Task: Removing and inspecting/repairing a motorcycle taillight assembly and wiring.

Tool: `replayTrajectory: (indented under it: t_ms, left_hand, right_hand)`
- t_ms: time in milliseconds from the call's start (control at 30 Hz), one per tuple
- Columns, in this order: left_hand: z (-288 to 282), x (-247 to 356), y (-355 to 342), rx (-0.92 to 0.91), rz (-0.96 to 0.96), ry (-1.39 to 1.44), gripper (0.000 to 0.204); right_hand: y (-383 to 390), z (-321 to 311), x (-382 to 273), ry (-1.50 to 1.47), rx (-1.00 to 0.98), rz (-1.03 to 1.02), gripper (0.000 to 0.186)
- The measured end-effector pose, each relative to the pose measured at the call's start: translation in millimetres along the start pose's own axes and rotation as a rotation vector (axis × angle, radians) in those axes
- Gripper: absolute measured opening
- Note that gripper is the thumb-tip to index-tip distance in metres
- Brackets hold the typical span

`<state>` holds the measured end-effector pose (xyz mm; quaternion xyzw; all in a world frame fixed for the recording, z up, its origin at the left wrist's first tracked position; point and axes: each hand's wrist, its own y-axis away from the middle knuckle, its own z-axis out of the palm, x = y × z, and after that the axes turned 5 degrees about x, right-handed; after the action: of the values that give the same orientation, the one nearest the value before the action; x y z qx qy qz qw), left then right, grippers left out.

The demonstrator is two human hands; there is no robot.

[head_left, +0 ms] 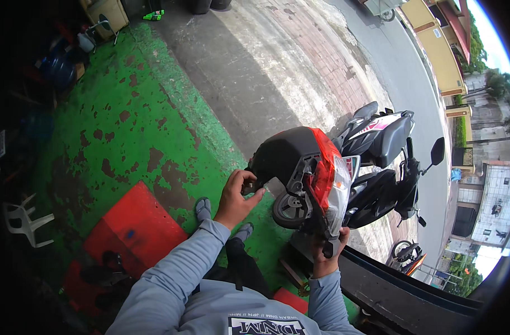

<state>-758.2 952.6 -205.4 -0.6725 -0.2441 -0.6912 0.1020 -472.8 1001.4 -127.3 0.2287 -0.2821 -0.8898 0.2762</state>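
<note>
A scooter tail piece (pixel 299 167), black plastic with a red and clear tail light, is held up in front of me. My left hand (pixel 236 195) pinches the black edge of the piece at its left side, fingers curled on it. My right hand (pixel 328 248) grips the lower end of the tail light from below. Both grey sleeves come up from the lower edge. My grey shoes (pixel 203 207) show below the left hand on the green floor (pixel 126 123).
A black scooter (pixel 383 167) stands just behind the held piece on the pavement. A red ramp (pixel 135 223) lies at lower left, a white plastic chair (pixel 26 220) at far left. A dark beam (pixel 400 290) runs along the lower right. A road and buildings lie beyond.
</note>
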Motion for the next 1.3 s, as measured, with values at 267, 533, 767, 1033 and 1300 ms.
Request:
replayTrajectory:
  t_ms: [267, 533, 767, 1033, 1300]
  left_hand:
    - [-4.6, 43.7, -32.8, -0.176, 0.306, -0.24, 0.062]
    - [32.0, 42.7, 55.8, -0.697, -0.491, 0.517, 0.048]
    - [97.4, 125.7, 93.6, -0.556, -0.599, 1.168, 0.06]
    - [182.9, 169.1, 111.5, -0.449, -0.406, 0.991, 0.071]
    - [245.6, 168.2, 135.2, -0.511, -0.192, 0.76, 0.078]
  right_hand:
    - [40.1, 19.7, 6.3, 0.192, 0.211, -0.177, 0.058]
    - [96.0, 23.1, -5.6, 0.369, 0.097, -0.393, 0.064]
    - [131.7, -4.6, -17.8, 0.33, 0.066, -0.442, 0.071]
    - [122.5, -51.1, -35.2, 0.046, -0.107, -0.431, 0.077]
    - [122.7, -104.6, -93.1, 0.183, -0.111, -0.277, 0.057]
